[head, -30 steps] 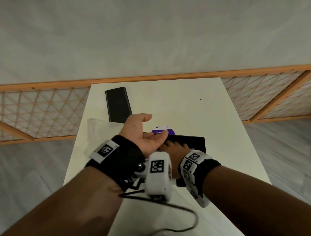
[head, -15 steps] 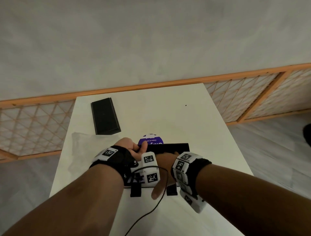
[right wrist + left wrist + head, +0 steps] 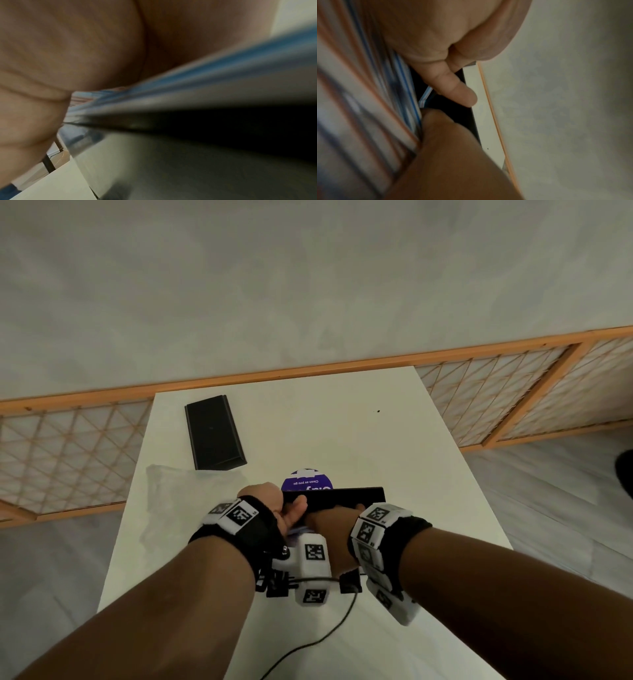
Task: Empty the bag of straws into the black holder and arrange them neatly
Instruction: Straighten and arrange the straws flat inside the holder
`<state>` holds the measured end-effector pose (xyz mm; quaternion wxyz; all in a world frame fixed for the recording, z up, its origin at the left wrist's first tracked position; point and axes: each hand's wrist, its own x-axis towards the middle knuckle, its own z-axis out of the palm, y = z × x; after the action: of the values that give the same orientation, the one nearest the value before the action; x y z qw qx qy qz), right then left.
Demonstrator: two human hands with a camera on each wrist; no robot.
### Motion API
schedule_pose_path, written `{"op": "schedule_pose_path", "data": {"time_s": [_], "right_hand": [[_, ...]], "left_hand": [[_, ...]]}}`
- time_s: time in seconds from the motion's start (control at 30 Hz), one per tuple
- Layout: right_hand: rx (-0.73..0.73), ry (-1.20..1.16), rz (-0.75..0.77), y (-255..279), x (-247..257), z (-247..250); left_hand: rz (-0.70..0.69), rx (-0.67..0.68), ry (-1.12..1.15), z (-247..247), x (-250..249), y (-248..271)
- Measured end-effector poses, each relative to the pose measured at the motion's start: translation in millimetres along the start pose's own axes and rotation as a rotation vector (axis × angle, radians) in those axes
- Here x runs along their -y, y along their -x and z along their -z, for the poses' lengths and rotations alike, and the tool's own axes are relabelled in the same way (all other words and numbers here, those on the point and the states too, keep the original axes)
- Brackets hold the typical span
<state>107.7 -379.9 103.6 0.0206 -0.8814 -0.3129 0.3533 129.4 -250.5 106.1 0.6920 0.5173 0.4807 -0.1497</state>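
The black holder [image 3: 346,497] lies on the white table [image 3: 342,422] under both hands. My left hand [image 3: 270,503] grips its left end, thumb [image 3: 455,93] over the rim; the other fingers are hidden. My right hand [image 3: 330,525] lies palm down inside the holder on the striped straws [image 3: 361,108], fingers stretched toward the far wall. A sliver of straws [image 3: 301,530] shows between the hands. In the right wrist view, blue-striped straws [image 3: 214,65] run under the palm beside the holder's dark wall [image 3: 223,121]. The clear bag [image 3: 174,494] lies flat at the left.
A second black piece [image 3: 214,433] lies at the table's far left. A round purple sticker [image 3: 306,479] sits just beyond the holder. A black cable [image 3: 318,635] trails off the front edge. An orange-framed lattice screen [image 3: 68,453] stands behind the table.
My left hand has dropped from a raised open pose onto the holder's left end. The right hand has stayed on the straws. The view has shifted back.
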Motion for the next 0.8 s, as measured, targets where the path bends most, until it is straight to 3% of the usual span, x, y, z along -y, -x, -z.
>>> {"op": "schedule_pose_path", "data": {"time_s": [0.1, 0.3, 0.47, 0.63, 0.73, 0.8], "right_hand": [[-0.034, -0.137, -0.1, 4.3, 4.1, -1.4], [-0.008, -0.186, -0.196, 5.6, 10.6, 1.6], [0.011, -0.213, -0.166, 4.0, 19.3, 10.1], [0.04, -0.228, -0.23, -2.8, 28.0, 15.8], [0.054, -0.233, -0.272, -10.1, 33.5, 11.9], [0.078, -0.166, -0.314, -10.8, 35.9, 10.7]], "left_hand": [[-0.092, -0.05, -0.1, 8.7, -3.7, 13.0], [-0.33, -0.107, -0.318, 45.3, -22.3, 42.2], [-0.331, -0.105, -0.339, 76.9, -48.5, 48.1], [-0.227, -0.045, -0.632, 94.9, -35.7, 34.7], [-0.365, -0.017, -0.923, 91.8, -17.3, 18.2], [-0.433, -0.046, -0.894, 84.8, -5.1, 17.1]]}}
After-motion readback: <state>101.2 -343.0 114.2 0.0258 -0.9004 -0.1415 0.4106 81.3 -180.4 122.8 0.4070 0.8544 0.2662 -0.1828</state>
